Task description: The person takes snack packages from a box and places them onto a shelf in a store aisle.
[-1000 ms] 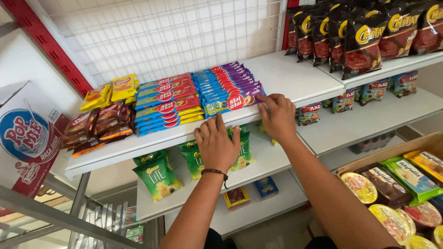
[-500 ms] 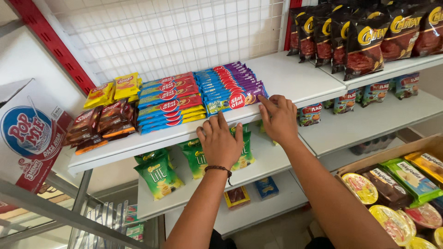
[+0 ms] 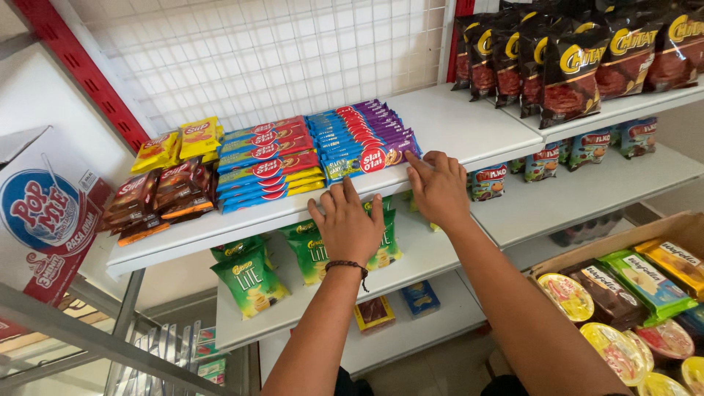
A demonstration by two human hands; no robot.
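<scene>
1. At the far left stands a white cardboard carton (image 3: 40,220) with a round blue and red print, beside the white top shelf (image 3: 469,125).
2. On the left part of that shelf lie brown and yellow snack packs (image 3: 158,187), then a stacked row of red-and-blue biscuit packs (image 3: 268,165).
3. Next come the blue and purple biscuit packs (image 3: 359,139), laid in overlapping rows that reach the shelf's front edge.
4. The left hand (image 3: 348,224), a dark beaded band at its wrist, lies palm down with fingers spread, fingertips at the shelf's front edge just below the blue packs; its grip holds nothing.
5. Beneath it, green chip bags (image 3: 249,275) stand on the lower shelf.
6. The right hand (image 3: 438,189) rests at the right end of the blue and purple packs, fingers loosely spread, the forefinger touching the front pack; its grip pinches nothing.
7. To the right, dark chip bags (image 3: 572,59) stand on a higher shelf, and an open carton of wafer packs and cup lids (image 3: 631,293) sits at the lower right.
</scene>
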